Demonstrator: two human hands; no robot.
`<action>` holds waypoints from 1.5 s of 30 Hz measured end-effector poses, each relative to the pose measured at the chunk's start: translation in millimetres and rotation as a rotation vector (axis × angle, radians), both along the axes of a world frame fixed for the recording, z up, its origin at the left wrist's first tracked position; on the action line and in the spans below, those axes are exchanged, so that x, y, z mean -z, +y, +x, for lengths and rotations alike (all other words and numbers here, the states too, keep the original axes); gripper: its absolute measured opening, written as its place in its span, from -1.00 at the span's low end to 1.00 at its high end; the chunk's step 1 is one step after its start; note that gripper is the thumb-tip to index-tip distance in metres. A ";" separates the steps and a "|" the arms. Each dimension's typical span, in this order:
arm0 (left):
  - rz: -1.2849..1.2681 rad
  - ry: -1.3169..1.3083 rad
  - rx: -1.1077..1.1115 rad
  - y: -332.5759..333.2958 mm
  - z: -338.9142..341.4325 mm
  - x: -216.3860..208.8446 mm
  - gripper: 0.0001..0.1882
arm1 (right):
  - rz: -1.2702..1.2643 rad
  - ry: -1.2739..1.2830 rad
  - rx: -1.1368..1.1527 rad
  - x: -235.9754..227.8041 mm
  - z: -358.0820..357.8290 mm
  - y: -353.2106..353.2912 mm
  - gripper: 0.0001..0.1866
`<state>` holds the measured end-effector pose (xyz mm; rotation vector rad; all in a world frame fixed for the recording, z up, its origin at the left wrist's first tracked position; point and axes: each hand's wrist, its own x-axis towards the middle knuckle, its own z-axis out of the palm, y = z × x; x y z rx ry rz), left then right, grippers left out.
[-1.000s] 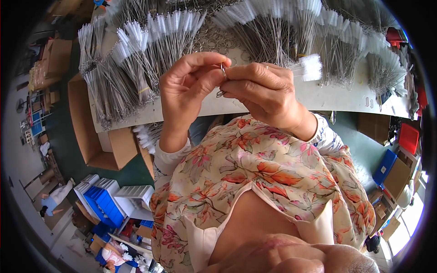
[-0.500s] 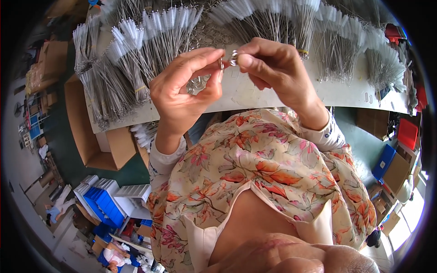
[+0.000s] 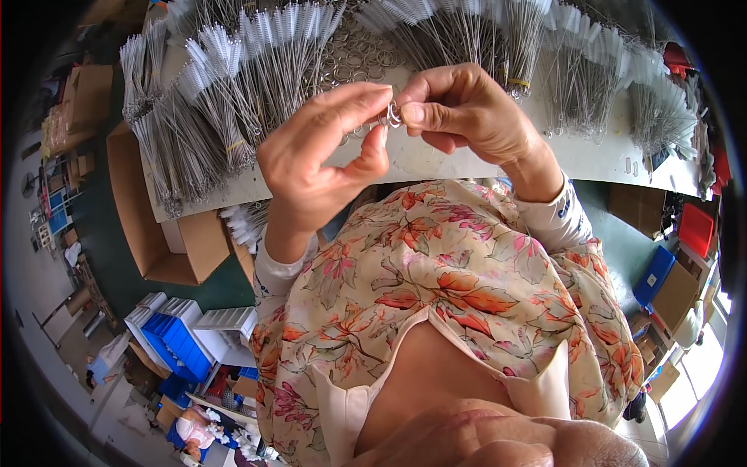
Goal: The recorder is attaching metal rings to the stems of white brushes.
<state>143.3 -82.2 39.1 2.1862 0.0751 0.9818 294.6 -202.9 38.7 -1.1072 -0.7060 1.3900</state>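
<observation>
Above the table's near edge, my left hand [image 3: 311, 152] pinches a thin metal ring, seen edge-on, between thumb and forefinger. My right hand [image 3: 478, 113] closes its thumb and forefinger on small shiny metal rings [image 3: 394, 116]; how many it holds is hard to make out. The metal pieces meet between the fingertips of both hands. Behind the hands lies a pile of loose metal rings [image 3: 362, 56] on the pale table [image 3: 420, 165]. Bundles of wire-handled brushes with white bristles [image 3: 226, 93] lie to the left, and more brushes [image 3: 517, 47] to the right.
An open cardboard box [image 3: 183, 253] stands on the floor at the left of the table. Blue and white plastic crates [image 3: 177, 346] sit lower left. A red bin [image 3: 695, 231] and blue box [image 3: 654, 278] are at the right. Another person [image 3: 194, 430] is at lower left.
My right hand has moved slightly left, bringing its rings against the ring in my left hand. The gap between the fingertips has closed.
</observation>
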 end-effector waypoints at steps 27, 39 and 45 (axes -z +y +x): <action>-0.590 0.138 0.142 -2.7 -5.2 8.2 -0.71 | 0.119 -0.224 0.243 17.4 -26.9 -8.9 -0.83; -0.734 0.214 0.142 -1.9 -6.4 12.0 -0.73 | 0.156 -0.137 0.233 25.6 -28.0 -5.1 -0.80; -0.571 0.168 0.118 0.8 -7.3 16.2 -0.72 | 0.031 -0.196 0.119 18.1 -17.1 -2.7 -0.78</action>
